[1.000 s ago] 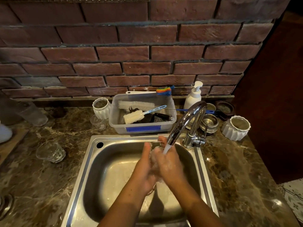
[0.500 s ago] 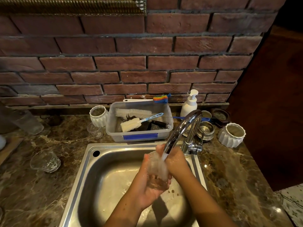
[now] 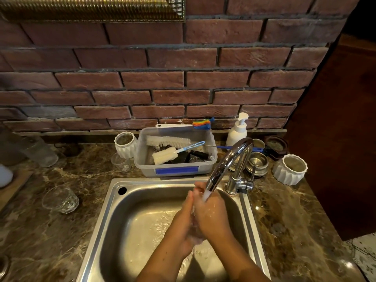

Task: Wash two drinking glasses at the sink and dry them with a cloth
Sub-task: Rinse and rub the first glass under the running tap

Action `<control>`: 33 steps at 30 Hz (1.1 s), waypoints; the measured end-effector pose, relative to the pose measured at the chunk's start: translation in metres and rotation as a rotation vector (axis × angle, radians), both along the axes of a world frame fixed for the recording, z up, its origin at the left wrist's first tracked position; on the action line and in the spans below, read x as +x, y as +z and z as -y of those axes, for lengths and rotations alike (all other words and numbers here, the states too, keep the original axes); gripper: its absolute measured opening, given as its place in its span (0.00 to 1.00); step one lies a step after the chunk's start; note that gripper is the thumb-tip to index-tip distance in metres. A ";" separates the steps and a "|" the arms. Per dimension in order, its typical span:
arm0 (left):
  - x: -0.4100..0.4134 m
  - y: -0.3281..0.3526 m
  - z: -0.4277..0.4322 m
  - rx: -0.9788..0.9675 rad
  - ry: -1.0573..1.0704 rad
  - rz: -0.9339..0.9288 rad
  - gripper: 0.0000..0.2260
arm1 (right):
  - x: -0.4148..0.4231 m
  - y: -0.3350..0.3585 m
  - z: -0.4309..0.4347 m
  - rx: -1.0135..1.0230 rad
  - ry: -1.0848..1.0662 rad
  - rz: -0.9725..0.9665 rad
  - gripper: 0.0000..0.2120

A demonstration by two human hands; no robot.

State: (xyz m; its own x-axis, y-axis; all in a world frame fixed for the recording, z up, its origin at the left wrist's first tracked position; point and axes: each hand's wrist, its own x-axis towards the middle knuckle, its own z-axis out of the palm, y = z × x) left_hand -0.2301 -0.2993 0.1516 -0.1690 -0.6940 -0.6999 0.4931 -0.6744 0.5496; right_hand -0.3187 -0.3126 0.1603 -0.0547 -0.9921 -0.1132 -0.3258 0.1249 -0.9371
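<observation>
A clear plastic tub [image 3: 145,169] held white bottle brushes [image 3: 164,156]. The left hand [image 3: 183,218] and right hand [image 3: 211,212] were pressed together under the chrome tap [image 3: 227,159]; what the fingers held was indiscernible.

On my remote feed I log two bare hands. The left hand [image 3: 180,218] carries a wet sheen across its back. The right hand [image 3: 213,217] shows the same sheen, with bright droplets [image 3: 210,214] scattered over its back, just behind the grip. Further behind the grip, the left forearm [image 3: 162,261] and right forearm [image 3: 242,259] are uncovered as far as the lower frame edge. Both forearm surfaces read matte, less glossy than the hands. Fingernails are too blurred for me to read.
</observation>
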 end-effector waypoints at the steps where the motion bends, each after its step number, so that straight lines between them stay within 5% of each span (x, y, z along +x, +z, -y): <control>1: 0.003 -0.002 -0.001 0.008 0.022 -0.008 0.30 | 0.003 -0.001 -0.010 -0.014 0.074 -0.051 0.17; 4: 0.011 -0.003 -0.003 0.026 0.022 -0.032 0.29 | 0.002 -0.007 -0.022 -0.100 0.212 -0.131 0.27; 8: 0.014 0.000 -0.004 0.042 0.064 -0.184 0.27 | -0.012 0.002 -0.004 -0.060 0.123 0.034 0.06; 12: 0.013 0.000 -0.006 0.042 0.044 -0.289 0.31 | -0.016 0.010 0.021 0.126 0.013 0.125 0.15; 14: 0.012 -0.001 -0.005 0.038 0.021 -0.215 0.32 | -0.016 0.012 0.029 0.249 0.016 0.073 0.12; 16: 0.011 -0.002 -0.001 0.004 -0.063 -0.035 0.30 | -0.021 0.010 0.034 0.159 0.045 0.039 0.07; 21: 0.008 -0.001 0.001 -0.074 -0.174 0.179 0.23 | -0.020 -0.003 0.021 -0.052 -0.043 -0.012 0.18; 23: 0.007 -0.002 -0.002 -0.061 -0.111 0.112 0.25 | -0.015 -0.006 0.012 -0.056 -0.056 0.055 0.19; 26: 0.012 -0.003 -0.002 -0.032 0.025 0.003 0.27 | -0.004 -0.005 -0.010 0.012 0.059 0.206 0.08; 29: 0.018 -0.001 -0.002 0.001 0.084 -0.120 0.27 | 0.001 -0.009 -0.025 0.048 0.167 0.120 0.29; 33: 0.020 -0.003 -0.005 0.045 0.089 -0.149 0.28 | -0.007 -0.005 -0.012 0.009 0.153 0.077 0.15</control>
